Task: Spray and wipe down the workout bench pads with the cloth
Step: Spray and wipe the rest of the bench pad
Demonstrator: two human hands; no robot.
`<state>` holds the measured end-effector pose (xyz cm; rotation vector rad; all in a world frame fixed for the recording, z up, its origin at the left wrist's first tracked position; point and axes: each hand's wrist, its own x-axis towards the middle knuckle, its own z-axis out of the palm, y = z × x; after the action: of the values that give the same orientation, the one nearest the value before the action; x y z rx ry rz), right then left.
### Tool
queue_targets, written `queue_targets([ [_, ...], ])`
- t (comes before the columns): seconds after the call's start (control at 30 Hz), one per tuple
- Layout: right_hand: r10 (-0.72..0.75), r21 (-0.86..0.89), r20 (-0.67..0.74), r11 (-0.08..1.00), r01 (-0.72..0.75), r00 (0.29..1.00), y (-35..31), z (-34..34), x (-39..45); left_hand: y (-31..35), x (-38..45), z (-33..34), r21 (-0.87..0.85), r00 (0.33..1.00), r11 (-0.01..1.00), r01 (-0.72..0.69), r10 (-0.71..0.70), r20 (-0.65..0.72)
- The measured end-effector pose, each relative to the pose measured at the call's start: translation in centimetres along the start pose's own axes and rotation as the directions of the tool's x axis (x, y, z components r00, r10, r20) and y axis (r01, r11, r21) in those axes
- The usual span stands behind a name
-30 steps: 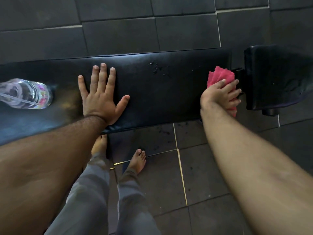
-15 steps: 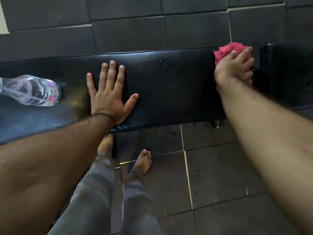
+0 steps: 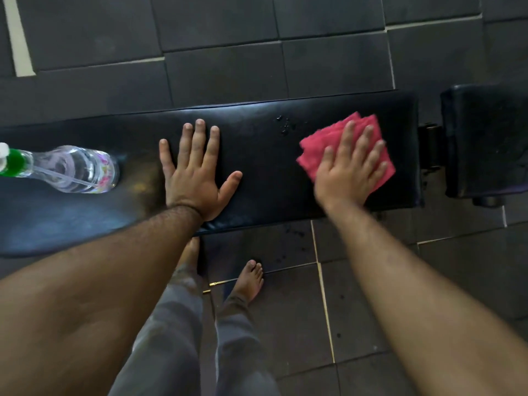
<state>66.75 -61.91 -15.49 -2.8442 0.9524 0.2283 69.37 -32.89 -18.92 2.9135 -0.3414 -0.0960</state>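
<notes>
The long black bench pad [image 3: 263,172] runs across the view, with a few spray droplets [image 3: 285,125] near its far edge. My right hand [image 3: 347,167] lies flat on a folded pink cloth [image 3: 320,144], pressing it onto the pad's right end. Spread flat and holding nothing, my left hand [image 3: 197,172] rests on the pad's middle. A clear spray bottle [image 3: 71,170] with a green collar lies on its side on the pad at the left. A smaller black pad [image 3: 485,138] sits beyond a gap at the right.
Dark floor tiles [image 3: 228,70] surround the bench. My bare feet [image 3: 248,278] and grey trouser legs stand on the tiles just in front of the pad. A metal hinge bracket [image 3: 431,147] joins the two pads.
My right hand moved the pink cloth from the pad's right end edge up along that end, then onto the top surface, where it now lies flat. The left hand stayed put.
</notes>
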Motion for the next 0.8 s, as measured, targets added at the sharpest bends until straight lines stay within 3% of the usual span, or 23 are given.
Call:
queue_targets([
  [0.1,0.197,0.043,0.006,0.979,-0.197,0.98,-2.3,-1.3,7.2,0.1,0.2,-0.2,0.005,1.0,1.0,-0.001,0.001,0.007],
  [0.2,0.229,0.067,0.013,0.971,-0.23,0.973,-5.2,-1.7,9.2,0.2,0.1,-0.1,0.005,1.0,1.0,-0.003,0.003,-0.013],
  [0.3,-0.066,0.011,0.017,0.998,0.066,0.998,-7.9,-0.8,4.0,0.2,0.1,0.0,0.01,1.0,1.0,-0.001,0.001,-0.013],
  [0.37,-0.305,-0.027,0.047,0.951,0.307,0.951,-8.8,0.1,-1.3,0.2,0.1,-0.2,0.014,1.0,1.0,0.001,-0.001,-0.008],
  [0.47,-0.425,-0.055,0.063,0.902,0.428,0.903,-5.9,0.8,-6.4,0.3,0.1,-0.3,0.029,1.0,1.0,0.003,-0.003,0.004],
  [0.53,-0.336,-0.062,0.054,0.939,0.339,0.94,-2.5,0.1,-5.8,0.3,0.1,-0.4,0.029,1.0,1.0,0.002,-0.002,0.009],
  [0.6,-0.134,-0.068,0.046,0.988,0.137,0.99,-0.6,-1.1,-2.6,0.3,0.1,-0.3,0.029,1.0,1.0,0.001,-0.001,0.001],
  [0.7,0.18,0.021,0.059,0.983,-0.181,0.982,-2.8,-2.4,4.0,0.3,0.1,-0.2,0.026,1.0,1.0,-0.004,0.004,-0.008],
  [0.77,0.222,0.049,0.073,0.973,-0.225,0.972,-6.9,-2.6,6.1,0.3,0.0,-0.2,0.023,1.0,1.0,-0.001,0.001,-0.01],
  [0.8,0.146,0.039,0.09,0.988,-0.15,0.985,-9.2,-2.2,6.0,0.3,0.0,-0.2,0.022,1.0,1.0,0.0,0.0,-0.008],
])
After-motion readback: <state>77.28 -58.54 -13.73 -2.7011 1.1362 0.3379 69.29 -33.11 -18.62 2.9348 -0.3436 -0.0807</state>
